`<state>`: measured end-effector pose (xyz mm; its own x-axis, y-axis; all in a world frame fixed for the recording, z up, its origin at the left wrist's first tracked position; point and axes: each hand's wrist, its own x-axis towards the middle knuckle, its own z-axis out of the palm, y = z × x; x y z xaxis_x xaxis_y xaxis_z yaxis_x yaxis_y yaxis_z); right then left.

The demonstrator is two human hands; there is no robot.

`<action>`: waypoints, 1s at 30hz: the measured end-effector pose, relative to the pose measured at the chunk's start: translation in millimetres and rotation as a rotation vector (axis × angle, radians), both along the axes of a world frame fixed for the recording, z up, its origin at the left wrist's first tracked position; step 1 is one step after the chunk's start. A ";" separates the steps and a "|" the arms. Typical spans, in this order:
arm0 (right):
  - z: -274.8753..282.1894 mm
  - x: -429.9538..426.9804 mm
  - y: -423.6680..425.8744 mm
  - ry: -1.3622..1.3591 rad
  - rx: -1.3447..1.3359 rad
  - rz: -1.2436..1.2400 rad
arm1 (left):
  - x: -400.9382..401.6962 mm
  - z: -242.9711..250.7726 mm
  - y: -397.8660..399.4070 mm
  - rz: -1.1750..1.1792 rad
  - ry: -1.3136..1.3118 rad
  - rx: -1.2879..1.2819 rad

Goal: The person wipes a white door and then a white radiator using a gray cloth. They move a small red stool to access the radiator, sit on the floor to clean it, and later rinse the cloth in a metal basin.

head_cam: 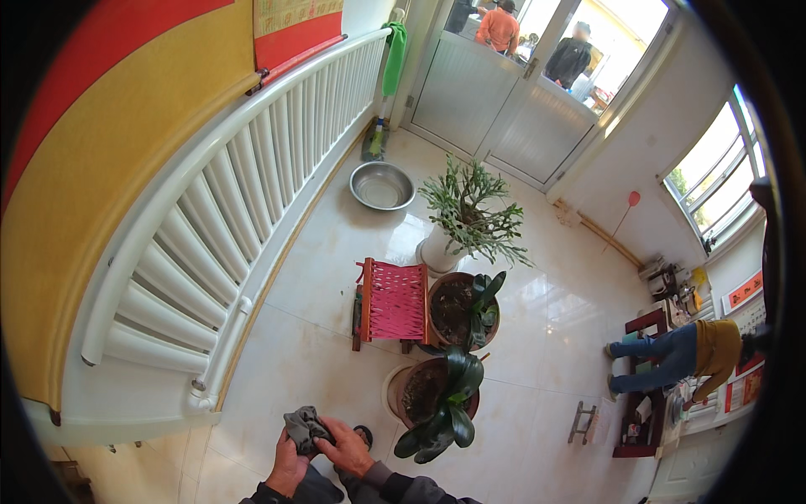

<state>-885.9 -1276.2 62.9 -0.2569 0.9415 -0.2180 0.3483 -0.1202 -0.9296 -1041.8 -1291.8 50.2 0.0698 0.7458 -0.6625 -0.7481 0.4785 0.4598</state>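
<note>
A crumpled dark grey cloth (306, 427) is bunched up between my two hands at the bottom of the view. My left hand (287, 465) grips it from the left and below. From the right, my right hand (345, 446) pinches its edge between thumb and fingers. Just to the right of my hands stands a brown pot (402, 392) of soil, with a broad-leaved plant (448, 416) leaning over its rim. Beneath my hands, one of my dark shoes (363, 436) shows on the tiled floor.
Ahead are a stool with a pink woven seat (397, 301), a second potted plant (466, 312), a branching succulent (472, 211) and a metal basin (381, 186). A white radiator (252, 183) lines the left wall. At right, a person (686, 356) bends over a dark red table (655, 422).
</note>
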 end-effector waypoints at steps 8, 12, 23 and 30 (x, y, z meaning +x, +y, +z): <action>9.9 -6.5 24.6 0.007 0.118 0.108 | -16.3 -5.9 27.4 0.008 -0.083 0.004; 4.3 -30.4 34.6 -0.015 0.021 0.157 | -35.3 -8.8 34.1 0.050 -0.074 -0.076; -99.0 -44.1 92.7 0.014 -0.379 -0.422 | -116.2 -54.6 57.4 -0.013 -0.138 -0.139; -181.1 -1.9 119.0 0.225 -0.636 -0.774 | -137.0 -79.2 54.3 -0.119 -0.156 -0.231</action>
